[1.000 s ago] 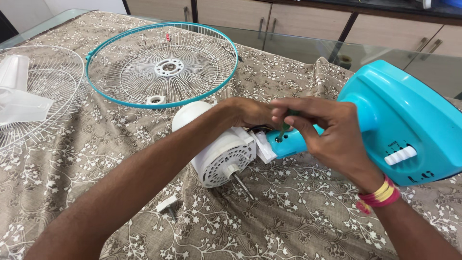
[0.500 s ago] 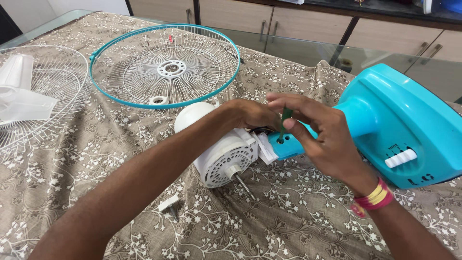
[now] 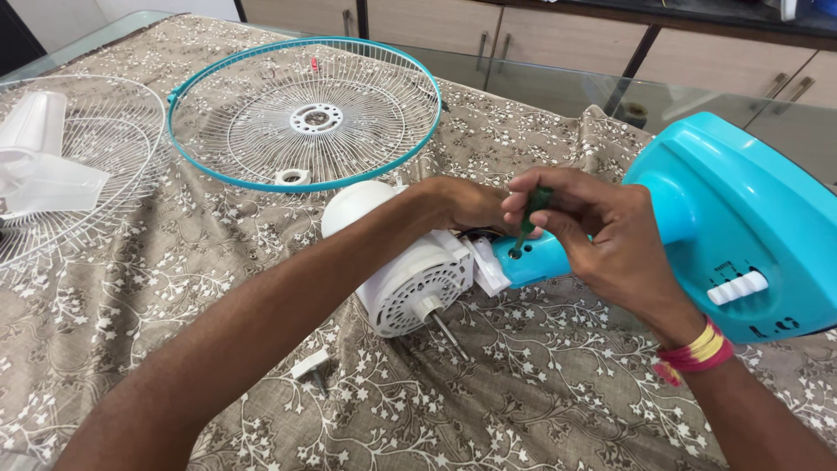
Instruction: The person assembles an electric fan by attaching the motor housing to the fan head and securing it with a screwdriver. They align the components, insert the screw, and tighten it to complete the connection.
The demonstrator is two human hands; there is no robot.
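A table fan lies in pieces on a patterned cloth. Its white motor housing (image 3: 410,283), shaft pointing toward me, joins the turquoise neck (image 3: 536,260) of the turquoise base (image 3: 750,227). My right hand (image 3: 602,235) pinches a small green screwdriver (image 3: 530,218), tip set in a hole on the neck. My left hand (image 3: 458,205) rests on top of the motor by the joint, its fingers hidden behind the right hand.
A turquoise-rimmed wire fan guard (image 3: 305,113) lies flat beyond the motor. A second white guard (image 3: 78,157) with clear fan blades (image 3: 39,166) is at far left. A small white part (image 3: 309,365) lies near my left forearm. Glass tabletop and cabinets lie behind.
The right hand's fingers have shifted around the screwdriver handle, and it stands a little more tilted. The left hand stays on the motor. The view has shifted slightly.
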